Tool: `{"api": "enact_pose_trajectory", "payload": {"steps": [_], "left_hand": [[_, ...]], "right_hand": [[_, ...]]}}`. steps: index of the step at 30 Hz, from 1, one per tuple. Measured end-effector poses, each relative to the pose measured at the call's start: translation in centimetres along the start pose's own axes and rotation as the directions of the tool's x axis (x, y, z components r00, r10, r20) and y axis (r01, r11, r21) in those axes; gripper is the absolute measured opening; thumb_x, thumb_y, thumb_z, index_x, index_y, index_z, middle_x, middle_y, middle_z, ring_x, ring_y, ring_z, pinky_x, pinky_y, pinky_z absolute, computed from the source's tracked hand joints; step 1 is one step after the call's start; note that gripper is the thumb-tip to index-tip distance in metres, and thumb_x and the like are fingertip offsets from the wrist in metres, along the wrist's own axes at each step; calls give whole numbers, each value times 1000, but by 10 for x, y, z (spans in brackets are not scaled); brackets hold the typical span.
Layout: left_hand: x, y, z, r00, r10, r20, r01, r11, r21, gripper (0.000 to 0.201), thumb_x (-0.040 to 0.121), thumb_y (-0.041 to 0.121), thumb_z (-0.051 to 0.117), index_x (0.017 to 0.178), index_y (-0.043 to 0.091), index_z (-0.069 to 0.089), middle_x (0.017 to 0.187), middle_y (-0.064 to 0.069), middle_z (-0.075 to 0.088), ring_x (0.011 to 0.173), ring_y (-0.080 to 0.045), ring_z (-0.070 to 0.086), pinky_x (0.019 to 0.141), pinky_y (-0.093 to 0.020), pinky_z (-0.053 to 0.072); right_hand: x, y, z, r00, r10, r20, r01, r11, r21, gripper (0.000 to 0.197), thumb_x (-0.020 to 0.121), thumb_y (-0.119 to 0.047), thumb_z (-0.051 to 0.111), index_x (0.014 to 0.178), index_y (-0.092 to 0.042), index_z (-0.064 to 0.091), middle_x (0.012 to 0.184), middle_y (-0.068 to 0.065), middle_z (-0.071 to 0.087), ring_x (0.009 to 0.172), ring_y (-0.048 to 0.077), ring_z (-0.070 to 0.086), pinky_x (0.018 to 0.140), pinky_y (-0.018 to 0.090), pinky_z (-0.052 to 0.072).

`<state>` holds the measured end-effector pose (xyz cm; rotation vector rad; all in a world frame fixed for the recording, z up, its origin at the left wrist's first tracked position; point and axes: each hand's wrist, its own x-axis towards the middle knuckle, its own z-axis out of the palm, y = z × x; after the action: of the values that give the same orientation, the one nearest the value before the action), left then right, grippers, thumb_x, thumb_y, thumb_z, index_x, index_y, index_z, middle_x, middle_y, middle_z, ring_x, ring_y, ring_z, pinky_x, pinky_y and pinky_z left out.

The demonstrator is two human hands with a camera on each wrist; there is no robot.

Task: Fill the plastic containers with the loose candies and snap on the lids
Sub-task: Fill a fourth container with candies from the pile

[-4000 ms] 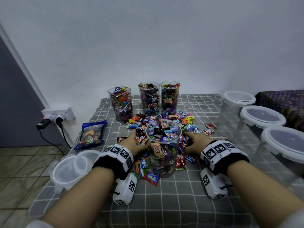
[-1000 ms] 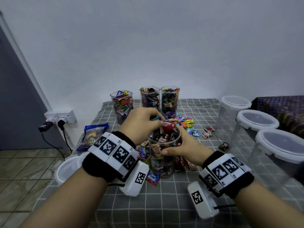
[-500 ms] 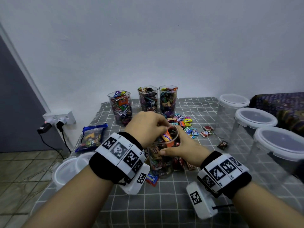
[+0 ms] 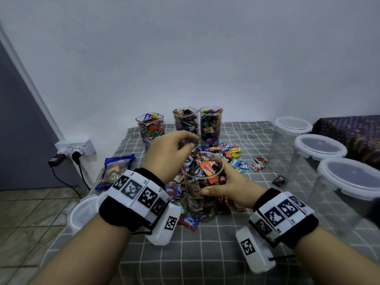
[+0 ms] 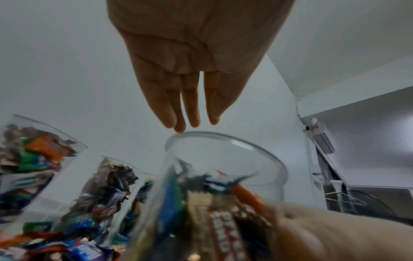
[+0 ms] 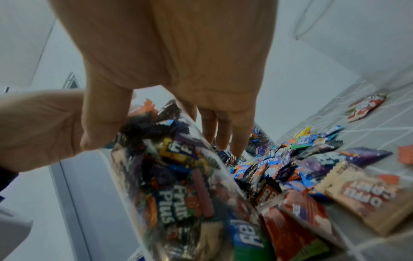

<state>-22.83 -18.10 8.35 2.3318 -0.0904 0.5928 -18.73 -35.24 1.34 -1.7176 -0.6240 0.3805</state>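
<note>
My right hand (image 4: 230, 185) grips the tall clear plastic container (image 4: 202, 182) round its side wall, thumb across the near face, fingers (image 6: 232, 134) wrapped round the far side; it stands upright on the grey checked tablecloth (image 4: 205, 254). The container is packed with wrapped candies to just under its rim; an orange wrapper lies on top. My left hand (image 4: 170, 153) hangs above the container's left rim with nothing in it, fingers (image 5: 178, 109) extended and close together, tips just above the rim in the left wrist view. A heap of loose wrapped candies (image 4: 226, 155) lies on the cloth just beyond and around the base of the held container, with a few stray pieces (image 4: 259, 164) to the right of my right hand. Beyond my left hand, at the far edge of the cloth, stand three more clear containers filled with candies (image 4: 186, 124), none lidded. Well to the right of my right hand stand three empty clear containers with white lids on (image 4: 320, 149). Left of my left wrist lie loose white lids (image 4: 82, 212), and beyond them a blue candy bag (image 4: 115, 169).
</note>
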Motion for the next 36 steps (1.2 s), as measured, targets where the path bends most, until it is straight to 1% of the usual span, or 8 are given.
{"api": "enact_pose_trajectory", "payload": {"steps": [5, 7, 10, 12, 16, 24, 31, 36], "left_hand": [[3, -28, -7, 991, -133, 1, 132, 985, 108, 36, 90, 14, 54, 124, 28, 58, 107, 5, 63, 96, -15, 60, 89, -36, 49], [4, -42, -5, 978, -202, 58, 185, 957, 222, 38, 91, 13, 49, 125, 29, 55, 119, 4, 62, 99, -18, 60, 88, -37, 50], [1, -56, 4, 934, -334, 124, 272, 894, 356, 37, 94, 11, 39, 119, 31, 57, 115, -2, 65, 84, -19, 61, 68, -32, 50], [0, -61, 12, 895, -406, 183, 294, 848, 441, 40, 93, 9, 36, 122, 29, 57, 119, -6, 62, 93, -24, 61, 73, -30, 48], [-1, -69, 29, 847, -473, 243, 256, 762, 595, 38, 95, 14, 39, 129, 25, 51, 127, -7, 58, 111, -24, 56, 78, -28, 43], [-3, -85, 51, 723, -551, 416, 167, 724, 669, 61, 89, 54, 46, 144, 36, 26, 149, -6, 32, 129, -28, 43, 103, -41, 41], [-5, -79, 48, 675, -522, 521, 99, 764, 637, 45, 91, 49, 50, 135, 41, 43, 124, -1, 60, 109, -19, 58, 86, -28, 48], [-4, -74, 51, 723, -497, 480, 70, 745, 664, 34, 90, 38, 56, 122, 29, 60, 121, -3, 62, 110, -20, 58, 79, -25, 45]], "right_hand": [[2, -3, -17, 994, 95, 50, -60, 878, -475, 81, 71, -22, 81, 138, -25, 36, 138, -2, 45, 128, 15, 40, 112, 36, 30], [6, 0, -25, 978, 207, 29, -133, 722, -679, 86, 74, -31, 78, 145, -23, 29, 147, 2, 34, 134, 19, 31, 113, 36, 26], [9, 6, -29, 969, 237, -76, -171, 413, -895, 80, 83, -38, 67, 147, -22, 21, 153, 4, 20, 139, 23, 22, 113, 37, 27], [10, 10, -29, 966, 226, -124, -190, 296, -936, 77, 86, -44, 61, 147, -23, 19, 154, 5, 18, 140, 24, 20, 113, 40, 27], [16, 22, -28, 950, 277, -144, -227, 299, -927, 78, 87, -59, 48, 149, -23, 17, 154, 5, 19, 140, 25, 20, 114, 39, 24], [21, 25, -25, 910, 410, -71, -227, 346, -910, 76, 89, -51, 50, 150, -26, 13, 153, 4, 23, 138, 24, 26, 111, 37, 29], [25, 32, -20, 878, 478, -34, -208, 317, -925, 85, 77, -57, 63, 147, -38, 18, 149, 4, 29, 134, 27, 34, 106, 42, 38], [26, 27, -17, 886, 461, -47, -209, 308, -928, 68, 82, -46, 65, 142, -34, 34, 133, 6, 41, 126, 26, 42, 101, 38, 42]]}}
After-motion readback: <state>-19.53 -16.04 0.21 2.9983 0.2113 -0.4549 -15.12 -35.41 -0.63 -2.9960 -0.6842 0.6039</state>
